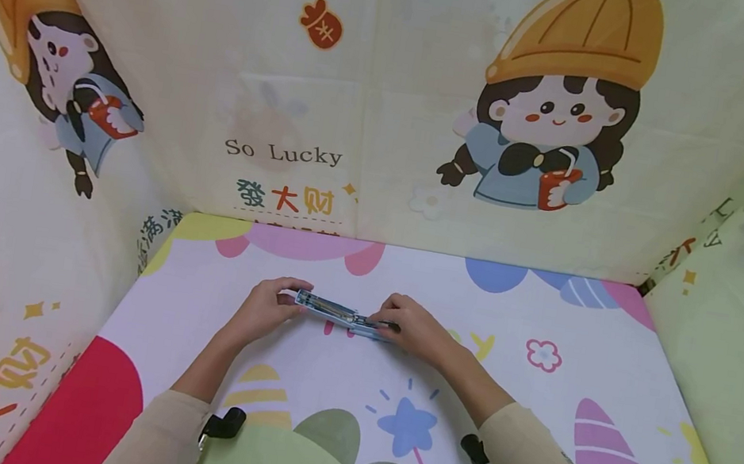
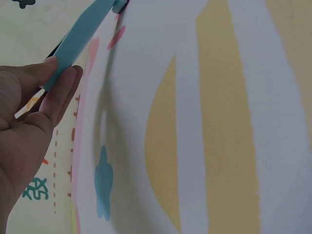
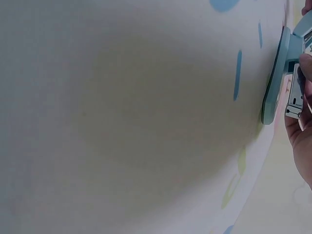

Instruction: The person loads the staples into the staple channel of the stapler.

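A light blue stapler [image 1: 331, 309] is folded wide open above the table, its inside facing up. My left hand [image 1: 266, 311] pinches the far end of its cover, thumb on one side and fingers on the other; the left wrist view shows the smooth blue outside of the cover [image 2: 80, 41]. On the other end, my right hand [image 1: 417, 327] grips the metal staple magazine [image 3: 294, 95] with thumb and fingers. Beside the magazine runs the stapler's blue base [image 3: 276, 80]. A small dark part shows at the right fingertips; its kind is unclear.
A table covered with a printed cloth [image 1: 500, 387] lies beneath both hands. Printed cloth walls [image 1: 405, 109] enclose it at the back and on both sides. Black wrist camera mounts [image 1: 225, 423] jut from the sleeves.
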Tool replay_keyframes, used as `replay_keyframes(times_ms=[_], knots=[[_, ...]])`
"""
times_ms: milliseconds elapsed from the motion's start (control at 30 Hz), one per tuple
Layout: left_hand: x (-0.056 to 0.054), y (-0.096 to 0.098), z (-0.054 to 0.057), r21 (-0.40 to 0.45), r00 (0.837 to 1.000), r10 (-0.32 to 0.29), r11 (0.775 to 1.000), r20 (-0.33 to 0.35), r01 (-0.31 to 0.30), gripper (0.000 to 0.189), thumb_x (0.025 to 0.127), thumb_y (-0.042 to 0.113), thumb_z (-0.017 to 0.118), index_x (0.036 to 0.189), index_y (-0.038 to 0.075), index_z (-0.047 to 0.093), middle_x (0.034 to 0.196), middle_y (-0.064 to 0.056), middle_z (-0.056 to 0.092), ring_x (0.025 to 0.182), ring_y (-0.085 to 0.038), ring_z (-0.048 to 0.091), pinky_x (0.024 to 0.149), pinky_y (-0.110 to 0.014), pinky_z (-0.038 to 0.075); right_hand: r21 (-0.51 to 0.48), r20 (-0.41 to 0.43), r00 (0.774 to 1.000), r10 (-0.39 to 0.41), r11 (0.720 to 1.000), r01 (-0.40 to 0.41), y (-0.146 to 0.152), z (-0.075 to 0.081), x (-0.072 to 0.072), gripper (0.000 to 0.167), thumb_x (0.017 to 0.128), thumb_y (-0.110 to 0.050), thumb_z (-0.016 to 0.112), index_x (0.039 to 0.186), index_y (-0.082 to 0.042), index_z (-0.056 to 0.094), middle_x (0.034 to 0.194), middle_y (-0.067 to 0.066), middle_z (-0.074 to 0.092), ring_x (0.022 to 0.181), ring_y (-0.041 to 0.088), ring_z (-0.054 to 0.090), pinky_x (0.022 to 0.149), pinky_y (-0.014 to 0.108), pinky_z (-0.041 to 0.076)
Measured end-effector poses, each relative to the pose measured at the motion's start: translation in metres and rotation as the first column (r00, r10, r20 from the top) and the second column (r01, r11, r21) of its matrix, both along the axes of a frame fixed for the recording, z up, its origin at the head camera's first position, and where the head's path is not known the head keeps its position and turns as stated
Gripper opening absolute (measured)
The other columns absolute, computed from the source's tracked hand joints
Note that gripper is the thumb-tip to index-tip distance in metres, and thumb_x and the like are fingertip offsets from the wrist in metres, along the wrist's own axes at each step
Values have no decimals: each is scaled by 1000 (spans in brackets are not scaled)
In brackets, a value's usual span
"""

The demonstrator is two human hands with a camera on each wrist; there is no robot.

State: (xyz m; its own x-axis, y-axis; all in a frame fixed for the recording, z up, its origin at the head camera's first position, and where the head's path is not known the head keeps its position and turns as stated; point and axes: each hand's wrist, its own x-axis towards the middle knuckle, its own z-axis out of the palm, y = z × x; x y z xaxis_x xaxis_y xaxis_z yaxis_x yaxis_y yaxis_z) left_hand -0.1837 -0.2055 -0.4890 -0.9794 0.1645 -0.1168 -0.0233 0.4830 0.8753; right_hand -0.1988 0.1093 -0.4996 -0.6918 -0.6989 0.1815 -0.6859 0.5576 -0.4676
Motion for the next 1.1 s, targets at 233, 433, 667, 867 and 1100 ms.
replay_keyframes(times_ms=[233,433,667,867,1100], knots=[[0,0,-1,-10,1000,11,1000,5,-11,45,89,0,78,132,8,69,137,-16,62,96,-23,67,75,-23,57,15,-26,999,19,1000,-19,2,-1,-1,25,89,-13,82,114,-15,81,104,2,66,93,13,54,79,23,50],[0,1,-1,-12,1000,0,1000,-8,0,45,89,0,78,132,7,69,137,-17,63,95,-22,67,75,-23,57,50,3,1000,-21,999,21,7,3,2,25,90,-13,81,115,-15,81,104,1,65,94,13,54,81,24,51],[0,2,1,-26,1000,8,1000,-4,-8,45,89,0,78,132,6,69,136,-16,64,94,-22,66,75,-24,57,62,-6,1000,-28,998,28,14,3,4,25,90,-15,81,115,-16,81,105,1,65,95,14,55,82,26,51],[1,2,1,-23,1000,6,1000,-3,-6,44,89,-1,78,132,7,69,136,-17,63,94,-21,66,74,-23,56,40,-23,999,-22,999,23,19,4,6,23,88,-14,82,111,-15,81,103,2,65,93,14,55,80,25,51],[2,2,2,-27,1000,12,1000,-4,-12,44,89,-1,77,131,7,69,137,-17,63,94,-21,67,74,-22,57,54,-43,999,-24,998,26,27,2,6,21,88,-14,83,109,-15,81,102,1,65,92,13,55,81,27,51]])
